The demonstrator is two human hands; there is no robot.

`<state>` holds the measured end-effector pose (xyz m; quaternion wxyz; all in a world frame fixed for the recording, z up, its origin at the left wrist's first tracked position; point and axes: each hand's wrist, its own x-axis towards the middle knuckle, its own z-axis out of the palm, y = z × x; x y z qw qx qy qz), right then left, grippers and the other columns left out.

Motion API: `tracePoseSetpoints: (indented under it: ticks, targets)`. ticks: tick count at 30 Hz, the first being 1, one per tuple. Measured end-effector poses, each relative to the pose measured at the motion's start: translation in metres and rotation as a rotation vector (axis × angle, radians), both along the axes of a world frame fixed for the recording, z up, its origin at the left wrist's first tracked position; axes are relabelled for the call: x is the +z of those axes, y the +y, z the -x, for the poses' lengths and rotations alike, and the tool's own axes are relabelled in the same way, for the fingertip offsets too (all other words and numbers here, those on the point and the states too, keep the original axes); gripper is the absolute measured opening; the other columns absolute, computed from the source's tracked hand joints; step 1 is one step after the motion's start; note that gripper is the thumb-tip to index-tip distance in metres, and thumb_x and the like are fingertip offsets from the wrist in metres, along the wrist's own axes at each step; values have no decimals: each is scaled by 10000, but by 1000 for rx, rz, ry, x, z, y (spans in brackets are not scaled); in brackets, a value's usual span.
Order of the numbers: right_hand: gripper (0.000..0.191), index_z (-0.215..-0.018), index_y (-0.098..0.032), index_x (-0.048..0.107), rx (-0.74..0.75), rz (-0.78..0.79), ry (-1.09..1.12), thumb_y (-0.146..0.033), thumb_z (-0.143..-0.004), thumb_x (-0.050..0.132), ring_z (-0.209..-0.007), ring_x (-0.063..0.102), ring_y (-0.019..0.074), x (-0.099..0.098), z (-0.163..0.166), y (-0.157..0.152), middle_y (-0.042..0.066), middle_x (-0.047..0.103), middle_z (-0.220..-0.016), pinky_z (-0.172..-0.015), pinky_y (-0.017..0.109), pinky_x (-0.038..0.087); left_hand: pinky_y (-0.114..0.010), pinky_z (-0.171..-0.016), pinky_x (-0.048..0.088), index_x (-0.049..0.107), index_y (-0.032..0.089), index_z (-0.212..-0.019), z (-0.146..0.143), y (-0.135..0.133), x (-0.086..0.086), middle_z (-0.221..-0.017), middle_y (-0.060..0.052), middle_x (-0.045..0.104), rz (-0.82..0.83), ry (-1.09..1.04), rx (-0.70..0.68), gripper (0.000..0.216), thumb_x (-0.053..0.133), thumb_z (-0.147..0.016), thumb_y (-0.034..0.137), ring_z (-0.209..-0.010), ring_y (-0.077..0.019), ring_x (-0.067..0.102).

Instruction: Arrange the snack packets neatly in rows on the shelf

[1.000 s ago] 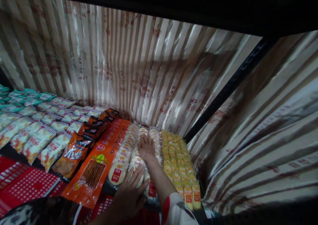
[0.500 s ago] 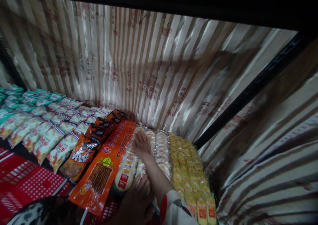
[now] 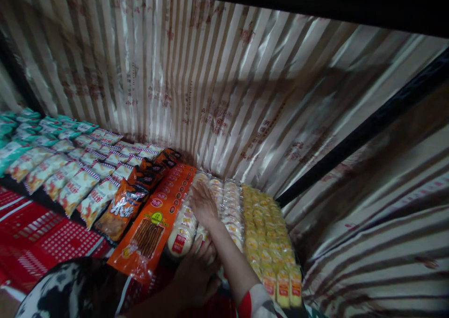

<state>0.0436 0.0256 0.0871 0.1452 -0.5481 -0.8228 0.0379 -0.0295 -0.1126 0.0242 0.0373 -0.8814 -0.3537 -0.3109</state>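
My right hand (image 3: 202, 204) reaches deep into a shelf and lies flat, fingers stretched out, on rows of round white cracker packs (image 3: 224, 201). My left hand (image 3: 196, 276) sits at the front edge of the shelf, its fingers curled round the nearest white cracker pack (image 3: 179, 241) in the same rows. Both hands are on the white packs, between the orange packs and the yellow ones.
Orange stick-snack packs (image 3: 154, 220) lie left of the white packs, yellow packs (image 3: 270, 234) to the right. Further left are dark-orange bags (image 3: 122, 208), white-red bags (image 3: 75, 187) and green bags (image 3: 21, 126). Striped shiny paper (image 3: 210, 89) lines the back and right wall. A red shelf front (image 3: 42, 243) is below.
The view has shifted up and left a little. My right hand stays flat on the white packs, a touch further left. My left hand has slid lower toward the shelf's front edge.
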Motion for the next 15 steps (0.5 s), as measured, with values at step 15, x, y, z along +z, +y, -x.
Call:
tracePoseSetpoints:
  ticks: [15]
  targets:
    - [487,-1357,-128,442,-21,-118,60,-340,-957,263,-1397,200,215,-6,-34,-96,113,329,-1473,-1115,428,271,-460,-1105,266,542,115,-1233,13,-22,-1,-1356,-119,496,-97,-148,335,418,405,-845,187,-1344,-261,315]
